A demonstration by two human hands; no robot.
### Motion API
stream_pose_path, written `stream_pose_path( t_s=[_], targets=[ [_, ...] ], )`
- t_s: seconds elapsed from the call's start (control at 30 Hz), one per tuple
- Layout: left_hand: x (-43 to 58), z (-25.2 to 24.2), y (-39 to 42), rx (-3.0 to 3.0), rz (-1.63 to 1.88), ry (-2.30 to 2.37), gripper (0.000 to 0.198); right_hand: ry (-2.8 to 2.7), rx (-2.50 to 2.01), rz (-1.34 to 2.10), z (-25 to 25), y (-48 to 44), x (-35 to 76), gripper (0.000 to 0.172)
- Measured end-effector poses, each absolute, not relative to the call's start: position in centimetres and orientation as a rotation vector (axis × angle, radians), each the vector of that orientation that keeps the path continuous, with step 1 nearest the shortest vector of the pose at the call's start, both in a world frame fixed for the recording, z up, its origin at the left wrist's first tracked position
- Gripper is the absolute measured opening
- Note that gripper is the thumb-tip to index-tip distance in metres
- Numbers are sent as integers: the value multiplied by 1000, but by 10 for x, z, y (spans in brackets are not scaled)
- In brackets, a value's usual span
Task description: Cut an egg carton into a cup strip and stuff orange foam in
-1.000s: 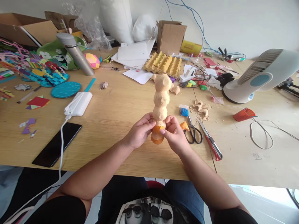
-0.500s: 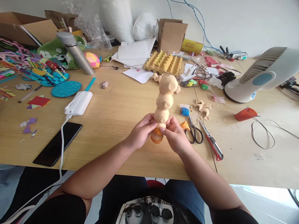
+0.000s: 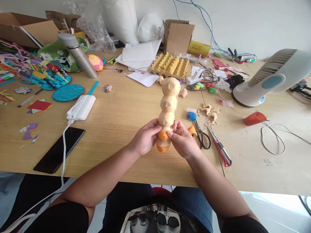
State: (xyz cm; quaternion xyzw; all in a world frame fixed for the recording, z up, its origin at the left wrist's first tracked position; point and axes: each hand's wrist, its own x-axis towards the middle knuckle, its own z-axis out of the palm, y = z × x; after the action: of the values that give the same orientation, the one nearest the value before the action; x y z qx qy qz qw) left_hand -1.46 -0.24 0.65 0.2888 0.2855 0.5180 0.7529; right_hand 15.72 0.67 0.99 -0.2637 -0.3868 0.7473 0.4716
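A beige stack of rounded lumps (image 3: 168, 103), with orange parts at its lower end, is held over the table in front of me. My left hand (image 3: 146, 136) grips its lower part from the left, the thumb on the front. From the right, my right hand (image 3: 183, 139) pinches the same part, thumb on the orange band. Right of my right hand lie an orange piece (image 3: 192, 130), scissors (image 3: 203, 138) with black handles and a red utility knife (image 3: 222, 150). A blue packet (image 3: 191, 115) is just beyond the scissors.
Beige scraps (image 3: 211, 113) lie to the right, near a white fan (image 3: 264, 81) and an orange cup (image 3: 255, 118). A yellow egg tray (image 3: 170, 66) is at the back. At left are a phone (image 3: 59, 150), a power bank (image 3: 81, 107) and a metal bottle (image 3: 81, 58).
The stack has tilted slightly, its top shifting left, and more of the orange at its lower end shows. Both hands keep their hold.
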Motion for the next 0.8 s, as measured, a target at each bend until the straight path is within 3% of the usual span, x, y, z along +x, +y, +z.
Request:
stream_pose_path(
  t_s=[0.8],
  targets=[
    [-17, 10, 1, 473, 1073, 511, 22, -981, -603, 1832, 9, 8, 160, 42]
  ],
)
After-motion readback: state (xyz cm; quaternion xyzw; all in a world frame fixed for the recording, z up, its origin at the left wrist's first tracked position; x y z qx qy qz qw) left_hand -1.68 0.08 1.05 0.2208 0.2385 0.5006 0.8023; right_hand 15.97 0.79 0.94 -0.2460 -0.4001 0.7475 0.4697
